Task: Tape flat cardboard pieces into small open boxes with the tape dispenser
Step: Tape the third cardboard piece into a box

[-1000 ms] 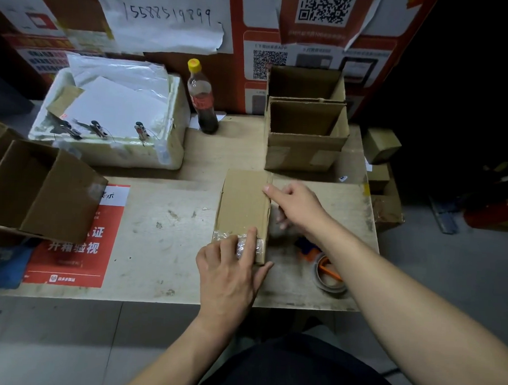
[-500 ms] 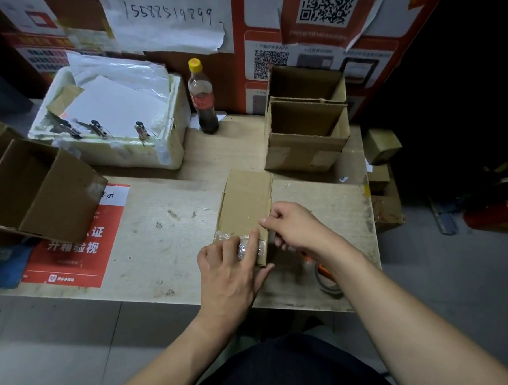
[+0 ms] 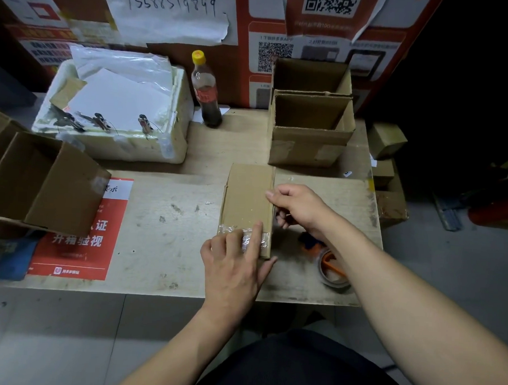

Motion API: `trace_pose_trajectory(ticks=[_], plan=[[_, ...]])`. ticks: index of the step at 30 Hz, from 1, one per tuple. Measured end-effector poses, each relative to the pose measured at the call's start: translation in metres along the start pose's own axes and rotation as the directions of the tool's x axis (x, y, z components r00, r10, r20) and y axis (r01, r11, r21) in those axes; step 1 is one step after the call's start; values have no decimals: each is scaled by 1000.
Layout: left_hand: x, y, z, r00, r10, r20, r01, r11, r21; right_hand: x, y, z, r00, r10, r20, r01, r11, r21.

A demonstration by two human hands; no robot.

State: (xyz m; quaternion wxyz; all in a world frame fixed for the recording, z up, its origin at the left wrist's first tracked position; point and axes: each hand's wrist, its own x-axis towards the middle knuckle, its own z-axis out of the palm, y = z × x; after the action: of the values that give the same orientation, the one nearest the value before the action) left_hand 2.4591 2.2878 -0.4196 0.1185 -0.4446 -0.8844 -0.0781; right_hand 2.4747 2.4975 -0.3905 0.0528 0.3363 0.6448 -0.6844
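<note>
I count four cardboard boxes on my table: the one lying flat under my hands (image 3: 246, 198), two open ones stacked at the far right (image 3: 309, 148) (image 3: 310, 76), and one open one on its side at the left (image 3: 41, 184). One tape dispenser (image 3: 329, 268) near right. One bottle (image 3: 205, 92), one foam box (image 3: 114, 143), three metal clips (image 3: 144, 123). Two hands, my left (image 3: 232, 267) and right (image 3: 297, 208).

Bottle (image 3: 204, 92): standing upright beside foam box.
Foam box (image 3: 115, 117): holding white sheets.
Red poster (image 3: 79, 236): lying flat on table (image 3: 172, 217).
</note>
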Motion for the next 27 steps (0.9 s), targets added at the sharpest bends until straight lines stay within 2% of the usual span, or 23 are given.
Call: trace_pose_trajectory(ticks=[2,3,4,5,6,7,8,9,11,14,16,17,19,21,22,23,25,26,27], plan=[[1,0,-1,1000,1,-13,-1,1000,-8,-7,1,-15,998,45,45,-44,999,-17],[1,0,-1,1000,-2,-23,1,1000,-16,-11,7,-27,998,59,12,-58,996,-62],[1,0,-1,999,-7,-32,6,1000,-26,-16,15,-42,995,69,-66,-82,974,-211],[1,0,-2,999,-13,-36,12,999,-32,-21,25,-57,988,68,-139,-121,899,-420],[1,1,-2,999,-18,-37,17,999,-33,-28,37,-70,979,92,-184,-190,740,-646],[1,1,-2,999,-20,-38,19,999,-30,-33,51,-81,968,140,-206,-249,569,-784],[1,2,-2,999,-19,-38,18,999,-29,-40,63,-87,949,210,-237,-309,447,-840],[1,3,-2,999,-19,-35,17,999,-33,-45,77,-90,930,259,-261,-345,370,-862],[2,6,-4,1000,-23,-20,22,999,-39,-50,102,-89,924,272,-268,-348,312,-884],[4,9,-11,998,-52,36,53,999,-13,-50,120,-84,942,142,-302,-333,316,-889],[7,11,-20,992,-86,89,85,996,16,-50,122,-83,940,125,-317,-341,364,-867],[10,13,-25,989,-97,110,95,995,20,-52,119,-82,940,142,-312,-342,420,-841],[18,15,-38,983,-130,131,135,990,-36,-61,106,-80,943,157,-293,-326,609,-723],[31,16,-56,963,-198,184,235,948,-214,-79,85,-77,963,77,-260,-207,827,-523],[39,17,-66,939,-233,255,315,879,-357,-91,71,-73,972,-6,-237,-98,899,-426],[48,17,-77,898,-261,355,419,753,-507,-103,59,-69,970,-96,-224,13,939,-345],[65,19,-100,769,-251,588,638,344,-689,-121,41,-62,932,-267,-243,187,932,-309],[74,22,-112,697,-209,685,715,134,-686,-127,34,-60,905,-343,-250,247,905,-347],[81,24,-121,626,-155,765,771,-22,-636,-131,29,-58,877,-412,-248,295,869,-398]])
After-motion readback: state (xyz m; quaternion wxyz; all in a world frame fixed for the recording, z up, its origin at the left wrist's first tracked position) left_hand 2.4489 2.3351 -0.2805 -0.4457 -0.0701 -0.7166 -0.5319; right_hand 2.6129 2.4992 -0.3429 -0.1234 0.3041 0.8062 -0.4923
